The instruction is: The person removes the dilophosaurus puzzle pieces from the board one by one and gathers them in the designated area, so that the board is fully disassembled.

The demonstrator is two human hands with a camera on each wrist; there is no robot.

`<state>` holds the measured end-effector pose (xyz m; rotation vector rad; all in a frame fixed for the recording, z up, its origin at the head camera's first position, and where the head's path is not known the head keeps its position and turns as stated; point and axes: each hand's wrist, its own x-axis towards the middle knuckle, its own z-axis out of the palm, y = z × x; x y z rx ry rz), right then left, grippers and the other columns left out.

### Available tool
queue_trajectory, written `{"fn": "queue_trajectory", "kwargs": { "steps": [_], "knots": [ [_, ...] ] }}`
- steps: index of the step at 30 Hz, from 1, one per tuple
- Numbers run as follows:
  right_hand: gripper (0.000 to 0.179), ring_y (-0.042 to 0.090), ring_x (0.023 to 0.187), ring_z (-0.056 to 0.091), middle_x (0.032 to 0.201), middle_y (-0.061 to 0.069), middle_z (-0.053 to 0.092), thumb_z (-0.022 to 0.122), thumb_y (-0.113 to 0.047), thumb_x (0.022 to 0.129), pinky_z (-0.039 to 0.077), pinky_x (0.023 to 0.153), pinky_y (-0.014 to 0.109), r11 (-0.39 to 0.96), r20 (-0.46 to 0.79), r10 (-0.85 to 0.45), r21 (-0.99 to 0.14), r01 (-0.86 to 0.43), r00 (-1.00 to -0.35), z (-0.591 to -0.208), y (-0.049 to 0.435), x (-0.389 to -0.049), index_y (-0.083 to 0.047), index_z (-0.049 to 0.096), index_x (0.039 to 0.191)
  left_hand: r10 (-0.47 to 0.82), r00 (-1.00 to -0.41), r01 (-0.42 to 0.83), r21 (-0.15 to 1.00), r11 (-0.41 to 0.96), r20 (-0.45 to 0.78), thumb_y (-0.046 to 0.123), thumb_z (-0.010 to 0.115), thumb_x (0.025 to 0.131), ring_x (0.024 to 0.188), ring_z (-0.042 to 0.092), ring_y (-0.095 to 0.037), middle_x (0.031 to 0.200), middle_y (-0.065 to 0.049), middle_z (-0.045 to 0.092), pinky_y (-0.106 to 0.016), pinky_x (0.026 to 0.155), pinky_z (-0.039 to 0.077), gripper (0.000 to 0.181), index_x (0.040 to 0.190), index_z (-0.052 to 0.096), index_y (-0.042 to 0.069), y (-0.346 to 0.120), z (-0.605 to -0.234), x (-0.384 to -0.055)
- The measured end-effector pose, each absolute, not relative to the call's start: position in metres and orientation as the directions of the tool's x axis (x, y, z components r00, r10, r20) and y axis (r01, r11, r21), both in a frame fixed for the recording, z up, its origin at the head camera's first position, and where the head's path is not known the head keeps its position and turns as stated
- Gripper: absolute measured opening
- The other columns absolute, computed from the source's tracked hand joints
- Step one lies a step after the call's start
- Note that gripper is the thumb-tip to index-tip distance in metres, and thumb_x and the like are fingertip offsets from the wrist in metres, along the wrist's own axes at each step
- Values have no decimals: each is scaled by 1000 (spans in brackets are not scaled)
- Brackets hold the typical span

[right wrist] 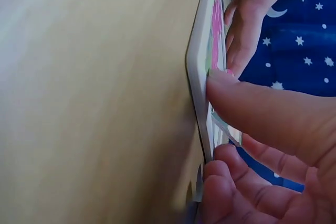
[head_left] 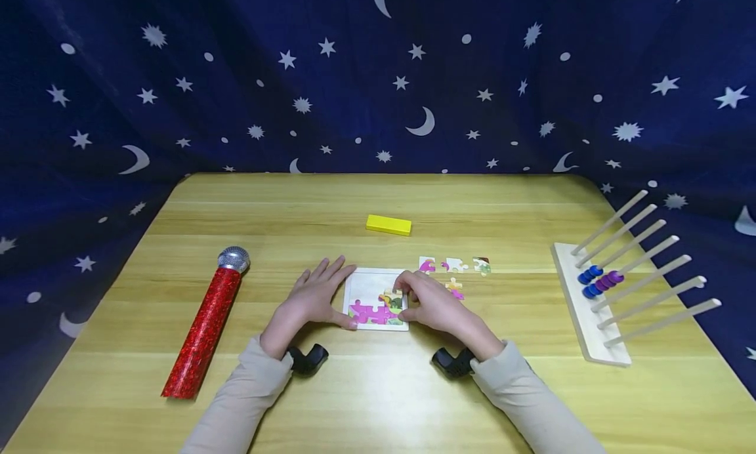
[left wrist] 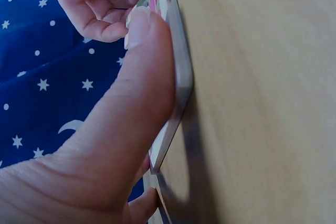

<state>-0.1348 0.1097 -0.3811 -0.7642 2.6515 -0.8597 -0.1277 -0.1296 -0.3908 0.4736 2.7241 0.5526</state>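
Observation:
A small white-framed jigsaw tray (head_left: 363, 282) lies on the table between both hands. Pink and green pieces (head_left: 372, 313) fill its lower part, and the upper left is bare. My left hand (head_left: 315, 296) rests along the tray's left side, fingers spread and thumb on the lower left corner. At the right side, my right hand (head_left: 434, 301) has its fingers curled around a jigsaw piece (right wrist: 229, 131), which stands tilted up from the tray in the right wrist view. Its thumb touches the tray's rim. Several loose jigsaw pieces (head_left: 455, 265) lie beyond the right hand.
Farther back lies a yellow block (head_left: 388, 225). A red glittery microphone (head_left: 203, 332) is at the left. On the right stands a wooden peg board (head_left: 590, 316) with upright rods and blue and purple beads. A dark starry curtain (head_left: 354, 80) hangs behind the table.

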Motion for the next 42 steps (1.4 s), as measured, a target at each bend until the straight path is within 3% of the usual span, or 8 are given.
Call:
{"fn": "queue_trajectory", "kwargs": {
  "steps": [12,21,29,42],
  "knots": [
    [28,14,69,48,80,3,50,71,-5,76,41,64,26,618,-69,-572,-692,-374,-818,-384,112,-143,-3,55,99,373,-895,248,421,872,-245,56,77,58,135,6,-34,151,-8,10,-56,104,7,109,145,22,19,-131,-392,-129],
    [37,21,64,52,78,12,55,67,1,77,44,53,26,448,-131,-542,-881,-153,-830,-372,163,-153,3,52,111,373,-897,246,431,868,-238,56,77,58,135,6,-35,150,-10,10,-57,104,7,109,145,23,18,-134,-391,-129],
    [36,10,58,37,72,6,41,65,0,79,34,48,20,513,-183,-437,-855,-77,-881,-369,226,-153,7,50,111,375,-896,246,437,865,-239,57,76,58,135,5,-34,150,-9,10,-56,104,6,110,145,22,18,-133,-392,-129],
    [39,13,65,41,77,7,45,64,4,78,37,55,22,573,-207,-422,-815,-82,-883,-372,250,-152,12,48,113,387,-890,256,435,863,-243,58,75,58,135,5,-34,151,-9,10,-55,104,6,109,145,22,18,-132,-394,-130]
  ]
}}
